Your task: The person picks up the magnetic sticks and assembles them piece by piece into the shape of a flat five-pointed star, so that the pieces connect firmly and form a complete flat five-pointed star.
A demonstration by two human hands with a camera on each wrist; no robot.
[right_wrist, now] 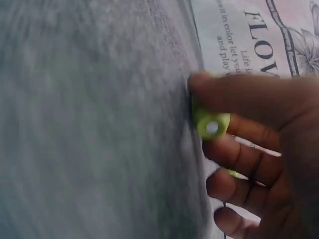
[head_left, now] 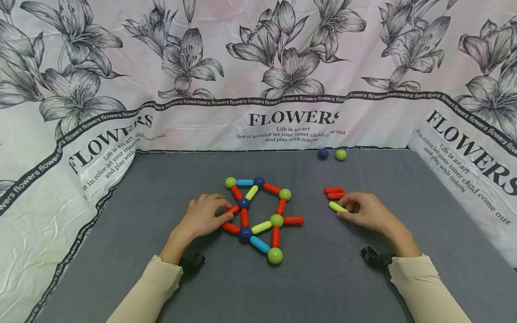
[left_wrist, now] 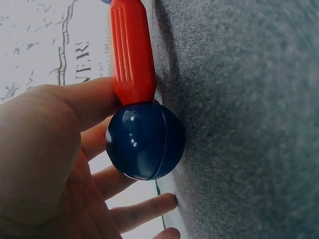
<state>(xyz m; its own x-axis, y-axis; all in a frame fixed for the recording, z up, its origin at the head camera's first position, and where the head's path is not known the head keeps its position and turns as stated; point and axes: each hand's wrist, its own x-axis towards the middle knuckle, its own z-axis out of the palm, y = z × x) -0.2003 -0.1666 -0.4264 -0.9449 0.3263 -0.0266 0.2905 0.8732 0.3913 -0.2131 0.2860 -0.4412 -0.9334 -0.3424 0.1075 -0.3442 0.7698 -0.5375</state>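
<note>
My left hand [head_left: 207,216] is at the left side of a magnetic structure of rods and balls, its thumb and index finger pinching a red magnetic rod [left_wrist: 132,52]. A dark blue ball [left_wrist: 144,141] sits at that rod's near end in the left wrist view; the hand hides this ball in the head view. A second red rod [head_left: 230,228] reaches toward the same hand. Off to the right, my right hand [head_left: 368,212] pinches a yellow-green rod [head_left: 337,207] between thumb and fingers; in the right wrist view, the rod's end [right_wrist: 212,127] shows a pale round tip.
Two loose red rods [head_left: 333,193] lie just beyond the right hand. At the cloth's back edge sit a blue ball [head_left: 322,154] and a green ball [head_left: 341,154]. A red rod [head_left: 294,220] juts rightward from the structure's green ball [head_left: 276,220]. Flower-printed fabric [head_left: 295,121] rises behind.
</note>
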